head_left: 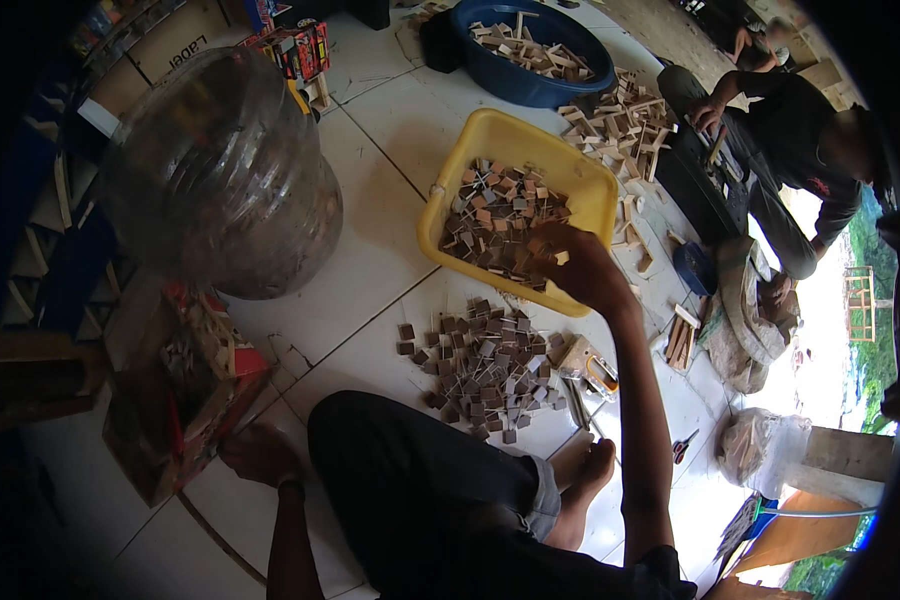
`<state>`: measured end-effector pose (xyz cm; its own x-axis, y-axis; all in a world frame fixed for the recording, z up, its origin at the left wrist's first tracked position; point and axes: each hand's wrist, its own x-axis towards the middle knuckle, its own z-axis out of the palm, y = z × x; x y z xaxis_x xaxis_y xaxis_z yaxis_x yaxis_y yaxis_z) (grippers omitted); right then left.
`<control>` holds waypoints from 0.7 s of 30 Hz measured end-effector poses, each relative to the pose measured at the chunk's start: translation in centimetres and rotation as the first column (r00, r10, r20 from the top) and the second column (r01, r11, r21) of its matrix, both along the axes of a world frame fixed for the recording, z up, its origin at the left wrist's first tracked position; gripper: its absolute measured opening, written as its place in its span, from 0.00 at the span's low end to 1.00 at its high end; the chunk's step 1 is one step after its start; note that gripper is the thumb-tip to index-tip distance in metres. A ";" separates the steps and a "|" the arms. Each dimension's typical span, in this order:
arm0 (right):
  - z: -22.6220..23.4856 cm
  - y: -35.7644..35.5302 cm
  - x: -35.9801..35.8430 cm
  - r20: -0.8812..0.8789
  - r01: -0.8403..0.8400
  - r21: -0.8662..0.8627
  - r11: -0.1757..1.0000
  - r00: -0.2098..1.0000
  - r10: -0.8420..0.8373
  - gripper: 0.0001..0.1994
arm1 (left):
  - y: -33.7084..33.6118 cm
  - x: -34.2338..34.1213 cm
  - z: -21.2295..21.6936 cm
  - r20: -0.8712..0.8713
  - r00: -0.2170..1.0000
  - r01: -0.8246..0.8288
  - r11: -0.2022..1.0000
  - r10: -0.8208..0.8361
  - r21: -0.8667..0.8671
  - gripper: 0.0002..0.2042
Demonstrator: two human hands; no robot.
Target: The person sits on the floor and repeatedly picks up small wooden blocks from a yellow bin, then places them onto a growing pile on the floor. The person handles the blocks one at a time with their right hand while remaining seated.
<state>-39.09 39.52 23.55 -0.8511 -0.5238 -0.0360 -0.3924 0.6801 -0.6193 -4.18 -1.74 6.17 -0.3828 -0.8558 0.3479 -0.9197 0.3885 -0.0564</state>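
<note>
The right hand is reached into the yellow tub, at the tub's 4 o'clock corner, and its fingers are closed on a small brown square piece taken from the heap inside. The left hand is pressed flat on the tiled floor at 7 o'clock of the picture, fingers spread and nothing held.

The brown squares in the tub are judged to be light, stiff and thin, probably wood with a short peg; they are likely best pinched by two opposite edges, since a flat face gives little purchase. A loose pile of brown squares is spread on the floor just beside the tub's near wall, at its 6 o'clock.

Room is tight. A large clear jug lies at 9 o'clock of the tub, a red carton at 8 o'clock of the pile, and the bent knee closes the near side. A small handled tool rests at 3 o'clock of the pile. A blue basin of pale wood offcuts stands at 12 o'clock, and another person sits at 2 o'clock. Bare tile is left chiefly between the jug and the tub.
</note>
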 end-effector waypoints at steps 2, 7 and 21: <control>-2.9 -1.2 -1.8 0.376 0.132 0.084 0.988 0.914 -0.154 0.31 | 0.0 0.0 -0.1 -0.008 1.000 0.004 1.000 -0.004 0.001 0.26; -7.8 -2.9 -1.7 -0.154 0.028 0.366 0.930 0.987 0.031 0.43 | -0.6 0.6 -0.8 -0.013 1.000 0.022 1.000 -0.022 0.006 0.27; -9.7 -2.3 -3.1 -0.153 -0.054 0.264 0.963 0.983 0.097 0.35 | -0.8 0.8 -1.4 0.060 0.997 -0.060 0.996 0.056 0.070 0.30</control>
